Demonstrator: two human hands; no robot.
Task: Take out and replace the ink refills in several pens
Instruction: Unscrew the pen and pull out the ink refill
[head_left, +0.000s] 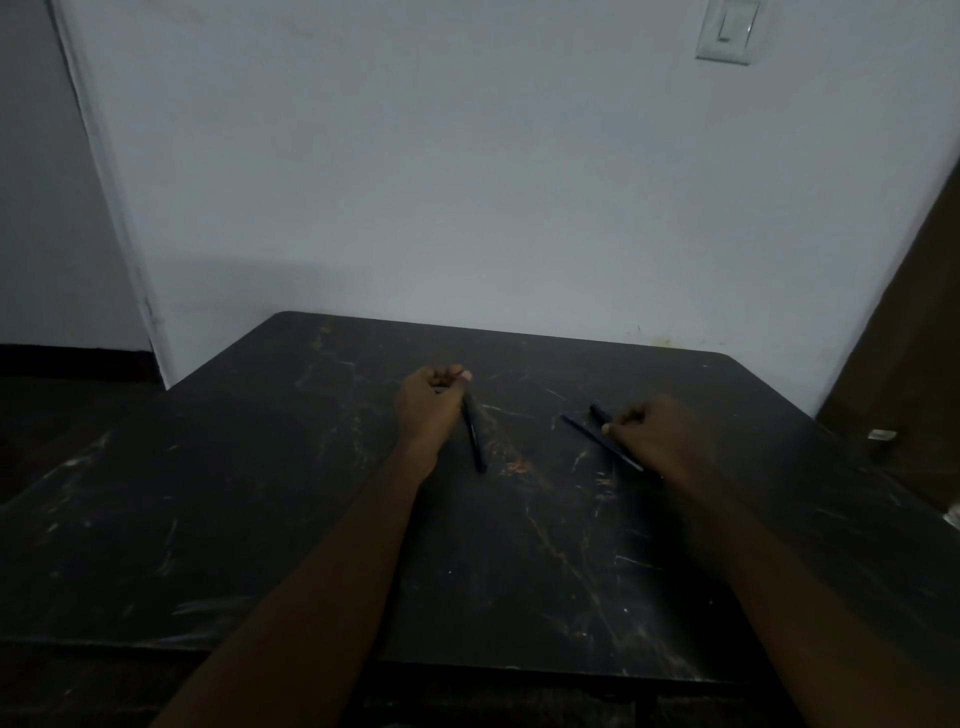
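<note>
My left hand (428, 402) is closed around the top of a dark pen barrel (474, 434) that slants down towards me over the black table (260, 519). To its right, my right hand (657, 434) pinches a thin blue ink refill (597, 439), which lies slanted with its far tip pointing left. A short dark pen piece (600, 413) pokes out just beyond the right fingers; whether the hand also grips it is unclear. The light is dim, so small details are hard to read.
The scratched black table stands against a pale wall (467, 182). A small pale object (881, 434) sits near the table's right edge, and a light switch (730, 28) is high on the wall. A dark door or panel (914, 322) rises at right.
</note>
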